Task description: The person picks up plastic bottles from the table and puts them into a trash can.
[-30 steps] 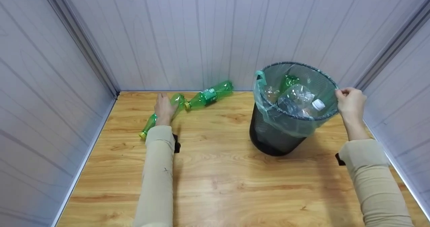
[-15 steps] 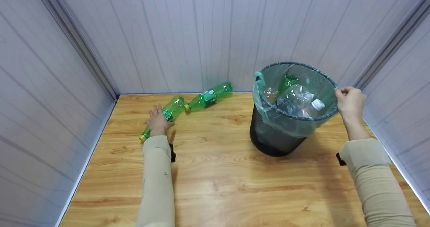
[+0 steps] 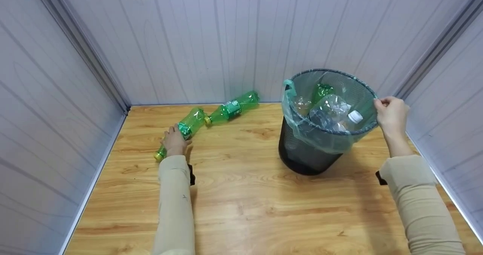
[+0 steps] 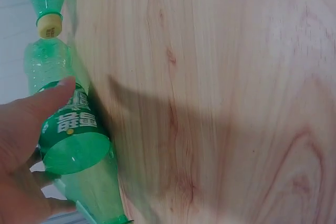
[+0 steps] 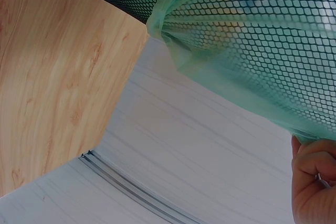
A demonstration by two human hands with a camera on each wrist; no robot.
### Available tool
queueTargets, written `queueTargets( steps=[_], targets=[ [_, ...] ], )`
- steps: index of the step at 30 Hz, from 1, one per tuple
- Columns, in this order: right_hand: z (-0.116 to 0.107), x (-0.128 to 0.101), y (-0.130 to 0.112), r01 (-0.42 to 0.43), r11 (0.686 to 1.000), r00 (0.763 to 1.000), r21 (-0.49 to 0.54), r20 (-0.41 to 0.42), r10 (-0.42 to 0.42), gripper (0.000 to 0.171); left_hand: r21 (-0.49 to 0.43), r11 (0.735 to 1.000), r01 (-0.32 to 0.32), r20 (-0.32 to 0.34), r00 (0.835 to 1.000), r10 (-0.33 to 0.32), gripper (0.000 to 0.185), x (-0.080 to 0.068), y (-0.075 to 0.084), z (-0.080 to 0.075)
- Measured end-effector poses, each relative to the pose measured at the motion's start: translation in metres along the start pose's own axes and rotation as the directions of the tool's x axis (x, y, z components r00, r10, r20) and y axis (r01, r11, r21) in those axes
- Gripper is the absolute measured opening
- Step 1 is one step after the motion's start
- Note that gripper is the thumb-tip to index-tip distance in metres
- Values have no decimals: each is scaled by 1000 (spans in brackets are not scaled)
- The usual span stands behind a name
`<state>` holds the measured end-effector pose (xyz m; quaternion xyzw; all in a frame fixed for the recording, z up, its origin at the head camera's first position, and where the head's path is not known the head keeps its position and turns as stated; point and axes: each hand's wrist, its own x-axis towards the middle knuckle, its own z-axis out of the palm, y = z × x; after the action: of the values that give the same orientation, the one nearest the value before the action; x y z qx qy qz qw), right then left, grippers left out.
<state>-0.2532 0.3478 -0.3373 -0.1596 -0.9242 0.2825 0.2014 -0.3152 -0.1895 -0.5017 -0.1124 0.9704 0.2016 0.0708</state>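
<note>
On the wooden floor at the left lies a green plastic bottle [image 3: 192, 121] with a yellow cap. My left hand [image 3: 174, 142] grips it round the middle. The left wrist view has the thumb across the bottle's green label [image 4: 77, 119] and the fingers at its other side. A second green bottle [image 3: 234, 108] lies just beyond, its cap close to the first one's base. At the right, a black mesh trash bin [image 3: 307, 153] stands tilted, lined with a thin green bag [image 5: 220, 87]. My right hand [image 3: 393, 116] pinches the bin's lined rim from the right.
Inside the bin are several clear plastic bottles [image 3: 332, 108], one with a white cap [image 3: 355, 117], and a crumpled green one [image 3: 322, 92]. Pale panel walls [image 3: 196, 43] enclose the floor [image 3: 241, 194] at the back and both sides.
My left hand has moved back toward me along the near green bottle, from its base end to its middle, and grips it there. The right hand stays on the rim.
</note>
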Motion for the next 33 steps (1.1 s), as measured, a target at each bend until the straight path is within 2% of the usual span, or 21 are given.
queueTargets(
  steps=[8, 16, 23, 30, 33],
  targets=[
    [-1, 2, 0, -15, 1000, 999, -1, 28, 15, 38, -76, 997, 30, -8, 999, -31, 75, -5, -4, 2],
    [-1, 1, 0, -25, 1000, 999, -4, 23, 25, 38, -98, 994, 50, 31, 998, -47, 59, -9, -4, -8],
    [1, -1, 0, -18, 1000, 999, 4, 33, 18, 39, -167, 986, 20, 64, 998, -9, 53, -17, -6, -20],
    [4, -2, -4, -17, 1000, 1000, 10, 22, 16, 37, -248, 968, -34, 30, 999, 42, 59, -22, -6, -38],
    [5, -1, -5, -21, 1000, 999, 17, 30, 21, 38, -279, 960, -36, 40, 998, 49, 62, -26, -3, -46]
  ],
)
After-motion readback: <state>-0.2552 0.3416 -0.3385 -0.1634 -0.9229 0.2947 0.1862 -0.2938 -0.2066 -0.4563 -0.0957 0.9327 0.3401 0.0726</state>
